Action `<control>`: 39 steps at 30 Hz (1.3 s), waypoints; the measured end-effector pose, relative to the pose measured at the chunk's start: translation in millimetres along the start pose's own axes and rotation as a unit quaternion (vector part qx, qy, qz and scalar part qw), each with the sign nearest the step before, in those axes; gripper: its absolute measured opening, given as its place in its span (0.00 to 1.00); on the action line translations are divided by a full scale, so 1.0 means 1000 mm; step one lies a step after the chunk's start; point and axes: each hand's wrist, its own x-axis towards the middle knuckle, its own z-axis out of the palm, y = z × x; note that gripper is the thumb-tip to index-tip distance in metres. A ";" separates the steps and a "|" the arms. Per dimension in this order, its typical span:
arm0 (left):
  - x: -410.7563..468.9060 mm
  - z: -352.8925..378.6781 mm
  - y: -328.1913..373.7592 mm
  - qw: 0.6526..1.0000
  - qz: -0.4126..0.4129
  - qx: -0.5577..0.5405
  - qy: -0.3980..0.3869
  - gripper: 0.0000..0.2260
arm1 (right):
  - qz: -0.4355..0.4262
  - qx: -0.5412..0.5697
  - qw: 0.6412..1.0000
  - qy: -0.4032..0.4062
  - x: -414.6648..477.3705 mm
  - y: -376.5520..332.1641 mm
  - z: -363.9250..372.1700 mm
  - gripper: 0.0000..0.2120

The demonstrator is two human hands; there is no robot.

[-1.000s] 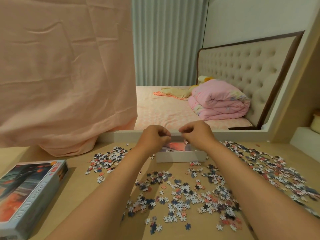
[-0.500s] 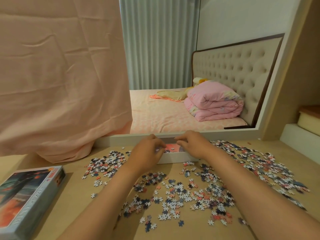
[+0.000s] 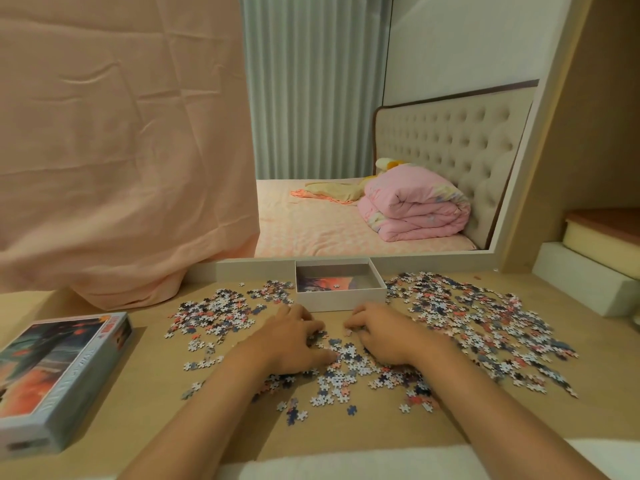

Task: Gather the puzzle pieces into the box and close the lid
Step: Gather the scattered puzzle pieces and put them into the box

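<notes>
Both hands lie palm down on the light wooden tabletop [image 3: 145,420], just in front of the open white cardboard box [image 3: 341,301], with fingers curled onto loose pieces. Left hand [image 3: 296,341]: thumb stretched toward the centre pile, fingertips bent under; whether any pieces are enclosed cannot be told. Right hand [image 3: 384,337]: fingers likewise bent, a pinkish piece at the tips; grip not determinable. Small blue, white and pink cardboard puzzle pieces [image 3: 485,327] are scattered to the left, to the right and in front of the box; very few are visible inside it. Printed rectangular cardboard lid [image 3: 62,375] lies picture-up at the left edge, well apart from the box. Peach cloth [image 3: 121,150] hangs behind it
</notes>
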 end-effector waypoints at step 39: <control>0.013 0.001 -0.023 0.977 0.029 -0.183 0.106 0.05 | 0.006 0.102 0.995 -0.005 0.027 -0.035 -0.001 0.10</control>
